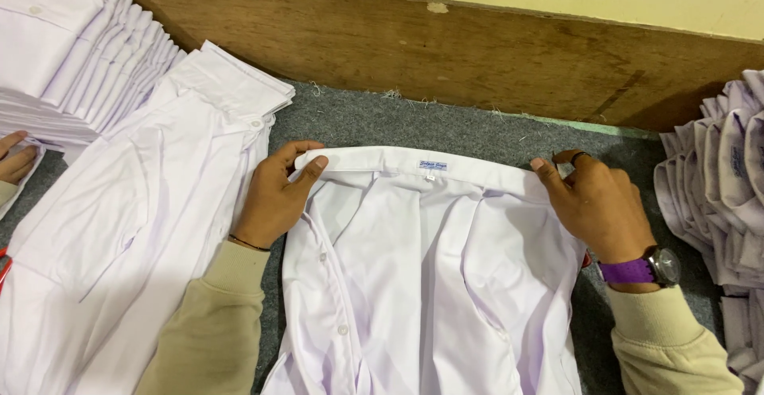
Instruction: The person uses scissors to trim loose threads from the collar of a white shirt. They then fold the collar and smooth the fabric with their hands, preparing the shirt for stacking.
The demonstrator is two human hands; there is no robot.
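Flat on the grey surface (pixel 446 128), a white shirt (pixel 430 284) is pinched at both collar ends, left hand (pixel 274 196) fingers and right hand (pixel 601 204) fingers clamped on the collar (pixel 414 163), between 2 white shirt stacks.

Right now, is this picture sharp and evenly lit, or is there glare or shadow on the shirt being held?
Head view: soft, even indoor light; the white shirt shows gentle fold shadows and no hard glare. Both the left hand and right hand look sharp at the collar. The shirt stack at top left is bright, nearly washed out. The grey carpeted surface darkens under the wooden board.
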